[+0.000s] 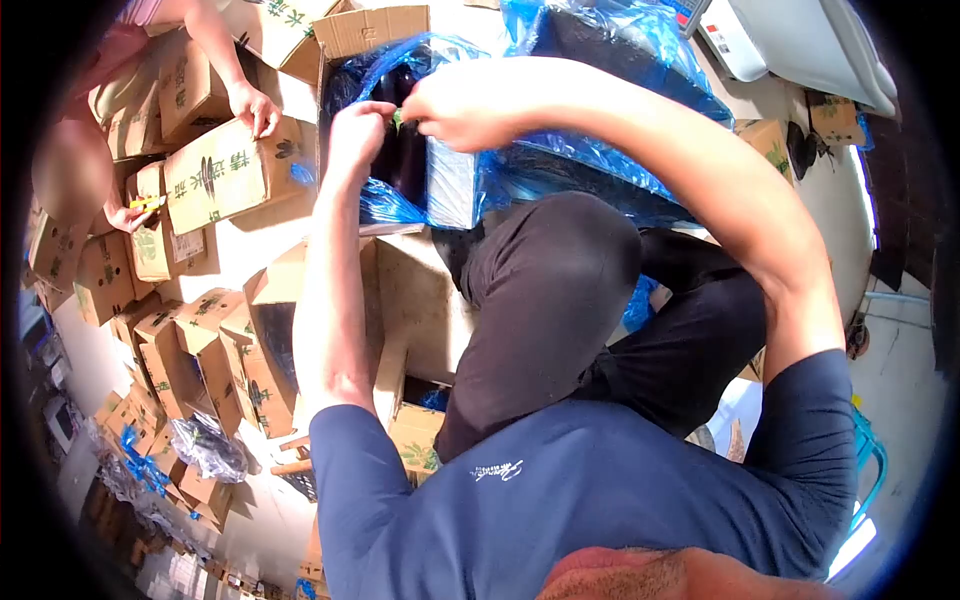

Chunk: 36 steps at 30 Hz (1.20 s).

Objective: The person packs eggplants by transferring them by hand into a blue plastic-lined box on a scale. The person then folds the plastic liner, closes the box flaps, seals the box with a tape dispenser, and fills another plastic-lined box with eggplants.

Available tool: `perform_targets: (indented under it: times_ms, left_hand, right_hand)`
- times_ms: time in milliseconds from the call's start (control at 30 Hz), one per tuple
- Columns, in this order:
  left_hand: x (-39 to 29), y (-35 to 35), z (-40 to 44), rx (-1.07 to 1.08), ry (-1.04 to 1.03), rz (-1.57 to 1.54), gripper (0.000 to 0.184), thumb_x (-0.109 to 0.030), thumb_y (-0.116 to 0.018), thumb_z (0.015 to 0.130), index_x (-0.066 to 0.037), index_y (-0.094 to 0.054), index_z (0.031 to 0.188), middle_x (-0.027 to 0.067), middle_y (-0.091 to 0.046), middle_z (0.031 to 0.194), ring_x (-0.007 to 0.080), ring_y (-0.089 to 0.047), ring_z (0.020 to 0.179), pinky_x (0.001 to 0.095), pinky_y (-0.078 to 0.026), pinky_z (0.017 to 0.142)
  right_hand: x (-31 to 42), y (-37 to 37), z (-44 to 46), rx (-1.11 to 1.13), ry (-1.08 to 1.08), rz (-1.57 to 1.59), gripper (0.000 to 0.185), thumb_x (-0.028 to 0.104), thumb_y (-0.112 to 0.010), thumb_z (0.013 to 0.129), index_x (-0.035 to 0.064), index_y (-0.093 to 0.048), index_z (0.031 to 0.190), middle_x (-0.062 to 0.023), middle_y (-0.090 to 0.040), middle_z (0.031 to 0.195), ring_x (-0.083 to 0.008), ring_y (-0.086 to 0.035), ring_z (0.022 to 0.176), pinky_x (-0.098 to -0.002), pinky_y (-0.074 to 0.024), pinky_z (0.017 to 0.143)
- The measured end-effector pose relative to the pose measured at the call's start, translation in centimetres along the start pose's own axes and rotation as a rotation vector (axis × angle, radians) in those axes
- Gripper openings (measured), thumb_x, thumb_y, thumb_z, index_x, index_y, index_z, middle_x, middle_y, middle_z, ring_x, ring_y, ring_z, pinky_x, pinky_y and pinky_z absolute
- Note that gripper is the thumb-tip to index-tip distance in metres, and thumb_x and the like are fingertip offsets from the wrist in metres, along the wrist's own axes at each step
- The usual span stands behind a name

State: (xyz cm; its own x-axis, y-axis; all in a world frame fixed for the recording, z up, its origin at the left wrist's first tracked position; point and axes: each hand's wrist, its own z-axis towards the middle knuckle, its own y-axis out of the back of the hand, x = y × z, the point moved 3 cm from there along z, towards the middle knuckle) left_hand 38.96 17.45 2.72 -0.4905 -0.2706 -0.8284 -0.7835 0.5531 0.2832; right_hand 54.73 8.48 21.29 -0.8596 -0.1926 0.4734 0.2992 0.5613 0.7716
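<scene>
My left hand (pixel 358 140) is closed, its fingertips pinched together over an open carton (pixel 375 30) lined with blue plastic film (pixel 395 205). Close beside it, my right hand (pixel 465 105) is also closed, fingers curled toward the left one. A small bit of green shows between the two hands; what they grip is too small to make out. Below them, dark purple, glossy eggplants (pixel 408 165) lie inside the liner. A white panel (pixel 452 185) stands at the carton's right side, under my right hand.
At left, another person's hand (pixel 255 108) touches a closed carton (pixel 225 175); that person's other hand holds a yellow cutter (pixel 148 203). More cartons (pixel 205 350) crowd the floor at lower left. A blue-wrapped container (pixel 600 140) lies beyond my knees (pixel 560 260). A white scale-like device (pixel 735 40) stands at upper right.
</scene>
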Motion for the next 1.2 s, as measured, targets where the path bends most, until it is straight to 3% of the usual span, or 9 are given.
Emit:
perform_targets:
  times_ms: [67, 167, 367, 500, 567, 667, 933, 1033, 1200]
  left_hand:
    - [1.6, -0.6, 1.6, 0.054, -0.306, 0.150, 0.044, -0.007, -0.052, 0.088, 0.001, -0.066, 0.128, 0.0213, -0.071, 0.120, 0.0282, -0.069, 0.110, 0.0344, -0.051, 0.097]
    - [1.3, 0.0, 2.7, -0.088, -0.298, 0.271, 0.052, -0.011, -0.050, 0.091, -0.004, -0.057, 0.142, 0.0228, -0.065, 0.132, 0.0320, -0.062, 0.125, 0.0363, -0.045, 0.108]
    - [1.6, 1.0, 2.7, -0.420, -0.571, 0.189, 0.052, -0.001, -0.052, 0.089, -0.004, -0.058, 0.140, 0.0181, -0.070, 0.123, 0.0214, -0.068, 0.108, 0.0310, -0.051, 0.097]
    - [-1.9, 4.0, 2.1, -0.548, -0.903, 0.585, 0.042, 0.002, -0.059, 0.087, -0.006, -0.065, 0.128, 0.0186, -0.065, 0.127, 0.0370, -0.065, 0.111, 0.0406, -0.053, 0.098]
    - [-2.1, 5.7, 2.2, -0.517, -1.005, 0.997, 0.039, -0.014, -0.065, 0.090, -0.012, -0.066, 0.129, 0.0123, -0.063, 0.136, 0.0318, -0.057, 0.128, 0.0458, -0.044, 0.106]
    - [-0.3, 7.9, 2.9, -0.510, -0.756, 1.264, 0.055, -0.048, -0.063, 0.094, -0.018, -0.060, 0.140, 0.0084, -0.056, 0.147, 0.0310, -0.042, 0.144, 0.0615, -0.026, 0.115]
    - [6.9, 9.2, 6.4, -0.186, -0.459, 0.386, 0.064, -0.042, -0.049, 0.105, 0.000, -0.039, 0.153, 0.0210, -0.042, 0.157, 0.0359, -0.036, 0.147, 0.0452, -0.024, 0.123]
    - [2.4, 9.0, 3.8, -0.455, -0.799, 0.767, 0.075, -0.044, -0.069, 0.094, -0.001, -0.043, 0.149, 0.0233, -0.052, 0.146, 0.0414, -0.050, 0.133, 0.0478, -0.036, 0.114]
    - [-0.8, 5.5, 4.8, -0.171, -0.944, 1.080, 0.056, -0.030, -0.081, 0.079, -0.006, -0.063, 0.125, 0.0161, -0.066, 0.125, 0.0320, -0.057, 0.127, 0.0471, -0.037, 0.111]
  right_hand:
    - [-0.2, -1.4, 5.2, 0.137, 0.037, -0.153, 0.024, 0.005, -0.057, 0.082, -0.0041, -0.074, 0.096, -0.0255, -0.072, 0.090, -0.0394, -0.072, 0.081, -0.0470, -0.0576, 0.075]
    - [-4.6, -8.3, 13.3, 0.317, -0.117, -0.344, 0.025, 0.010, -0.064, 0.083, 0.0040, -0.078, 0.102, -0.0177, -0.075, 0.107, -0.0342, -0.072, 0.101, -0.0459, -0.0565, 0.089]
    - [-8.7, -2.5, 15.7, -0.079, -0.315, -0.113, 0.027, 0.015, -0.063, 0.087, 0.0056, -0.073, 0.110, -0.0167, -0.075, 0.111, -0.0342, -0.071, 0.107, -0.0473, -0.0566, 0.089]
    - [-11.8, -0.7, 15.9, -0.187, -0.249, -0.125, 0.023, 0.009, -0.062, 0.082, 0.0053, -0.077, 0.099, -0.0180, -0.075, 0.105, -0.0370, -0.072, 0.098, -0.0494, -0.0579, 0.081]
    - [-12.9, -1.4, 15.7, -0.187, -0.282, -0.152, 0.023, 0.009, -0.064, 0.080, 0.0047, -0.077, 0.098, -0.0183, -0.075, 0.103, -0.0368, -0.072, 0.097, -0.0490, -0.0581, 0.080]
    - [-17.6, -3.8, 19.8, -0.032, -0.253, -0.198, 0.024, 0.008, -0.067, 0.074, 0.0038, -0.076, 0.097, -0.0192, -0.075, 0.099, -0.0356, -0.072, 0.095, -0.0478, -0.0584, 0.078]
    - [-16.2, -0.8, 16.1, -0.160, -0.190, -0.115, 0.040, 0.007, -0.064, 0.078, 0.0091, -0.069, 0.118, -0.0190, -0.075, 0.100, -0.0363, -0.072, 0.092, -0.0478, -0.0581, 0.078]
    - [-15.4, -0.2, 15.9, -0.220, -0.140, -0.101, 0.047, 0.006, -0.063, 0.079, 0.0111, -0.066, 0.126, -0.0189, -0.075, 0.100, -0.0365, -0.072, 0.091, -0.0478, -0.0581, 0.079]
    - [-11.3, -1.7, 14.6, -0.167, -0.039, -0.204, 0.069, 0.005, -0.059, 0.084, 0.0207, -0.046, 0.151, -0.0207, -0.073, 0.103, -0.0380, -0.071, 0.093, -0.0479, -0.0574, 0.082]
